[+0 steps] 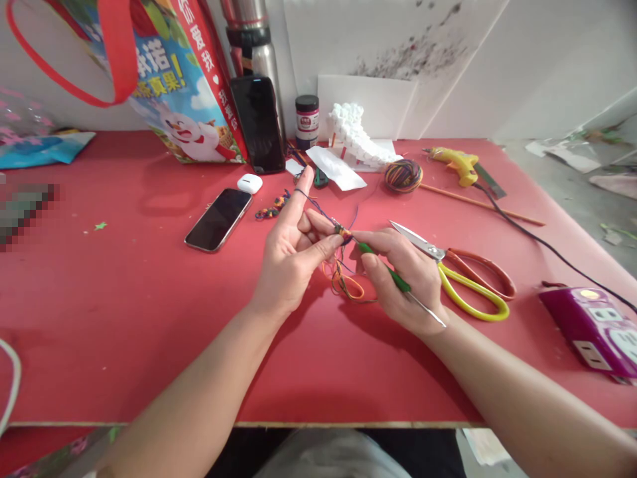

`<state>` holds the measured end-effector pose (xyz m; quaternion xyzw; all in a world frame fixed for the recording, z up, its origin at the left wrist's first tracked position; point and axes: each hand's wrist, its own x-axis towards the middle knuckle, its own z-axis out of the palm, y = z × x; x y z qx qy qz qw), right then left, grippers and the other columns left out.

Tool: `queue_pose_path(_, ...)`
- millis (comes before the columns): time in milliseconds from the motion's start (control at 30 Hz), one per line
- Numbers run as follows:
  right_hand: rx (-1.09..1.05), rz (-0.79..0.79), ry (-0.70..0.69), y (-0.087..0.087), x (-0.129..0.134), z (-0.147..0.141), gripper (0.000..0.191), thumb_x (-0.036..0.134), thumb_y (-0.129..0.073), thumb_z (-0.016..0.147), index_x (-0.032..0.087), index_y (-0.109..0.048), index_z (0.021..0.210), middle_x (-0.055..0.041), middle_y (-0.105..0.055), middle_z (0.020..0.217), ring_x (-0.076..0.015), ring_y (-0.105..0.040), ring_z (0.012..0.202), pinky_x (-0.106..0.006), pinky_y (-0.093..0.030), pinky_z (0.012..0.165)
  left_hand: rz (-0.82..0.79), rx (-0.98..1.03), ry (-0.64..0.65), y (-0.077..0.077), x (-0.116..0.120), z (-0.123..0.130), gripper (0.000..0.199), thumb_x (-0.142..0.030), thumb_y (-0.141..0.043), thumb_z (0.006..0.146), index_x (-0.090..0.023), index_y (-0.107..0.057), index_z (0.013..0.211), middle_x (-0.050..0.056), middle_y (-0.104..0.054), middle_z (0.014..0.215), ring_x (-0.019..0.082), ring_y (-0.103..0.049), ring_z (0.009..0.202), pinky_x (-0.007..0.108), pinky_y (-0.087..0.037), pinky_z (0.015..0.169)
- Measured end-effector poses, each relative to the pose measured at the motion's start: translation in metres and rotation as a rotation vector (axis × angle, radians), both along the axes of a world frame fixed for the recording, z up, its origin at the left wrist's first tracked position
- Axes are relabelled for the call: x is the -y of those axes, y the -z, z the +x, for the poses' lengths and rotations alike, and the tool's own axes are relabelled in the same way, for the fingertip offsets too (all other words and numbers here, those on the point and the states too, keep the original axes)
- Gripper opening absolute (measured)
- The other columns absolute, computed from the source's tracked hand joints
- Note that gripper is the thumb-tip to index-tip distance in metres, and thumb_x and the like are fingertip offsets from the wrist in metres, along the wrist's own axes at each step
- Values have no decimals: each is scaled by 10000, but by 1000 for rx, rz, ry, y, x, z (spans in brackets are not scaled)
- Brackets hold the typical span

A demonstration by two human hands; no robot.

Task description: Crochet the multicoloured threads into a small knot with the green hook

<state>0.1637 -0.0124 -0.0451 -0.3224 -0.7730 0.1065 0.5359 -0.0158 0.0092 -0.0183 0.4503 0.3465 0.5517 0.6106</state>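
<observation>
My left hand (291,255) pinches a small multicoloured crocheted piece (343,234) between thumb and fingers, its index finger raised with dark yarn (316,201) running over it. My right hand (411,275) is closed on a crochet hook with a green grip (398,279); its metal tail points down to the right, and its tip meets the piece, where the fingers hide it. Loose orange and dark yarn strands (351,285) hang below onto the red table. Beyond the hands sits a multicoloured yarn ball (403,176).
Scissors (432,251) lie right of my right hand, a purple power socket (592,332) farther right. A glue gun (455,162) and stick (488,204) lie behind. Left are a phone (219,219), earbud case (249,183) and gift bag (184,119); another phone (259,123) leans on a flask.
</observation>
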Motion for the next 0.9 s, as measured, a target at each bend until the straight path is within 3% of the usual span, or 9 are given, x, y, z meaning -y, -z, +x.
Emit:
queue_pose_path(400, 20, 47, -48, -5, 2, 1, 294, 198, -609, 1094, 191, -687, 1377, -78, -778, 918, -185, -746, 776, -309, -637, 691, -142, 131, 83, -2, -4, -1, 794, -175, -904, 776, -317, -654, 1516, -50, -654, 799, 113, -577, 696, 240, -510, 669)
queue_pose_path(667, -377, -415, -277, -11, 5, -1, 226, 324, -616, 1121, 221, -816, 1101, -18, -764, 766, -134, -712, 575, -259, -616, 531, -78, 89, 147, -6, -7, -5, 851, -247, -998, 688, -309, -694, 1481, -31, -694, 766, 119, -560, 647, 248, -506, 623)
queue_pose_path(767, -466, -494, -353, -13, 7, -2, 223, 354, -653, 1104, 215, -826, 1087, -31, -788, 792, -136, -717, 571, -258, -621, 513, -45, 77, 133, -7, -5, -6, 775, -259, -1000, 705, -303, -734, 1431, -18, -702, 764, 126, -579, 659, 254, -521, 644)
queue_pose_path(900, -485, -521, -310, -12, 8, -5, 243, 395, -671, 1092, 200, -803, 1035, -32, -792, 774, -137, -713, 551, -259, -613, 499, -31, 40, 81, -6, -3, -6, 739, -272, -991, 724, -308, -743, 1419, 4, -720, 785, 148, -610, 690, 267, -527, 649)
